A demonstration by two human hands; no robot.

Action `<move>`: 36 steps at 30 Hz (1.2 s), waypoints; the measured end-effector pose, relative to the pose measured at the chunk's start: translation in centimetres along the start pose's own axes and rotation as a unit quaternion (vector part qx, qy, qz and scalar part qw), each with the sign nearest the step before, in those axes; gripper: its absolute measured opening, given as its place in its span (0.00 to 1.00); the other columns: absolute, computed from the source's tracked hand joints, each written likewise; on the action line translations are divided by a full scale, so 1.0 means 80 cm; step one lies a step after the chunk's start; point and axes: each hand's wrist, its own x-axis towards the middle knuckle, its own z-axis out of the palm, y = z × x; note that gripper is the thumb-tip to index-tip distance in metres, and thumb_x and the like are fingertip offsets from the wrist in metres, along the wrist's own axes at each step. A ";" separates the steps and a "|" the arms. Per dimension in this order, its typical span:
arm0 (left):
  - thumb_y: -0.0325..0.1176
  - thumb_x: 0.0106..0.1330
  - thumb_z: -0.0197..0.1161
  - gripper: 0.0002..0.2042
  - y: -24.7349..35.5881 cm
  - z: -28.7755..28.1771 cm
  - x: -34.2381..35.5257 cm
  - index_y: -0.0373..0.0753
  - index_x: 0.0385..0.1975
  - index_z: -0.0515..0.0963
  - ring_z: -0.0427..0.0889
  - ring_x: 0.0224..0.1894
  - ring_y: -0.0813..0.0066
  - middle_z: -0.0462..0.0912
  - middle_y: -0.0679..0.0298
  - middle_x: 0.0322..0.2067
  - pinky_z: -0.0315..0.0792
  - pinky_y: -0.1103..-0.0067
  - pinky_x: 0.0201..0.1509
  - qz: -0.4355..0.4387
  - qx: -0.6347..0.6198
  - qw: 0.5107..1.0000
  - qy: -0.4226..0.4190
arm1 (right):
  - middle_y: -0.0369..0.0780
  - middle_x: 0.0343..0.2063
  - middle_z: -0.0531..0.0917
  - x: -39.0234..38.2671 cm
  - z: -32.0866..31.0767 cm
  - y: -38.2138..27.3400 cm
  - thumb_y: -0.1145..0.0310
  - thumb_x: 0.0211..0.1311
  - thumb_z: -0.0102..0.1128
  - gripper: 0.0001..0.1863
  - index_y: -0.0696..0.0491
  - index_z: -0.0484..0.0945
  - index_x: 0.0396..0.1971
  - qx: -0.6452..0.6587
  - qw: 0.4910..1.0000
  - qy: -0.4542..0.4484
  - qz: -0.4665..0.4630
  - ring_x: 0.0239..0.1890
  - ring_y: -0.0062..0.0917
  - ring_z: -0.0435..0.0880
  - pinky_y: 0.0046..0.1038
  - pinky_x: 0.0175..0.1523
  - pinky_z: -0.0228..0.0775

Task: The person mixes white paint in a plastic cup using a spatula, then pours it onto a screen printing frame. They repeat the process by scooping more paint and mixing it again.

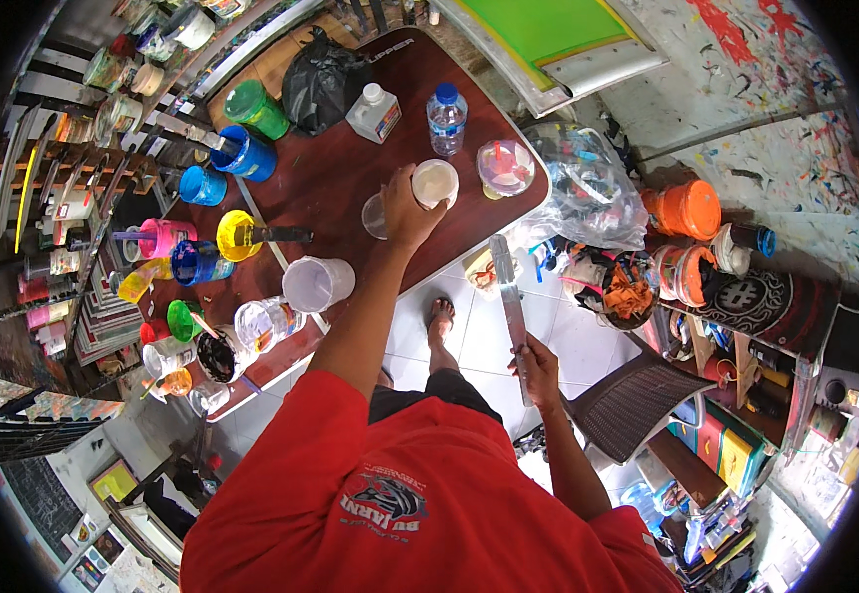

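Observation:
My left hand (412,210) is closed around a small round tub (435,184) above the dark red table (345,188); pale, cream-coloured stuff shows inside it. Beside that hand a clear round plastic piece (374,215), a lid or cup, lies on the table. My right hand (538,372) grips the lower part of a long, narrow silver scoop coater (510,311), which slants upward over the floor past the table edge. Near the tub stand a water bottle with a blue cap (447,119) and a clear cup with a red straw (504,169).
A white bottle (374,114) and a black plastic bag (323,81) stand farther back. Several paint pots, including a yellow one (240,235) and a whitish tub (319,285), crowd the left. On the right are a brown woven chair (637,403) and an orange bucket (684,210).

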 end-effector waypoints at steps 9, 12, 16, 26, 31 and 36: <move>0.39 0.50 0.74 0.49 0.055 -0.056 -0.054 0.32 0.68 0.49 0.47 0.72 0.42 0.47 0.40 0.69 0.47 0.55 0.73 -0.073 -0.093 0.993 0.014 | 0.36 0.33 0.81 0.070 0.025 0.006 0.65 0.71 0.51 0.25 0.55 0.66 0.64 -0.123 0.988 -0.090 -0.013 0.28 0.18 0.81 0.20 0.29 0.72; 0.35 0.54 0.72 0.48 0.061 -0.093 -0.154 0.32 0.69 0.46 0.49 0.72 0.44 0.43 0.41 0.71 0.52 0.58 0.72 0.013 -0.143 0.990 -0.006 | 0.39 0.34 0.82 0.118 0.062 0.000 0.68 0.68 0.55 0.30 0.54 0.59 0.68 -0.215 0.965 -0.127 -0.079 0.29 0.20 0.82 0.23 0.32 0.74; 0.33 0.57 0.69 0.46 0.051 -0.174 -0.307 0.35 0.71 0.44 0.64 0.66 0.53 0.53 0.46 0.68 0.65 0.64 0.65 -0.098 -0.183 0.969 -0.137 | 0.47 0.34 0.83 0.187 0.138 -0.017 0.67 0.60 0.63 0.40 0.51 0.53 0.70 -0.296 0.917 -0.153 -0.218 0.33 0.37 0.84 0.35 0.38 0.75; 0.35 0.56 0.71 0.37 -0.078 -0.285 -0.606 0.36 0.64 0.57 0.81 0.45 0.59 0.72 0.48 0.55 0.77 0.68 0.46 -0.440 -0.040 0.891 -0.107 | 0.54 0.46 0.78 0.274 0.235 -0.056 0.68 0.56 0.64 0.41 0.52 0.53 0.68 -0.472 0.822 -0.117 -0.296 0.48 0.50 0.78 0.45 0.51 0.72; 0.36 0.57 0.71 0.36 -0.088 -0.283 -0.667 0.34 0.63 0.58 0.83 0.44 0.57 0.74 0.45 0.52 0.78 0.67 0.45 -0.531 -0.026 0.841 -0.100 | 0.53 0.53 0.73 0.255 0.239 -0.064 0.68 0.55 0.64 0.35 0.54 0.61 0.64 -0.494 0.763 -0.076 -0.411 0.54 0.49 0.73 0.44 0.57 0.67; 0.36 0.59 0.70 0.34 -0.055 -0.263 -0.669 0.33 0.61 0.60 0.83 0.44 0.58 0.74 0.45 0.52 0.79 0.69 0.44 -0.555 -0.073 0.827 -0.053 | 0.52 0.48 0.75 0.235 0.290 -0.183 0.69 0.52 0.64 0.27 0.57 0.71 0.54 -0.418 0.744 -0.054 -0.518 0.51 0.48 0.75 0.43 0.55 0.69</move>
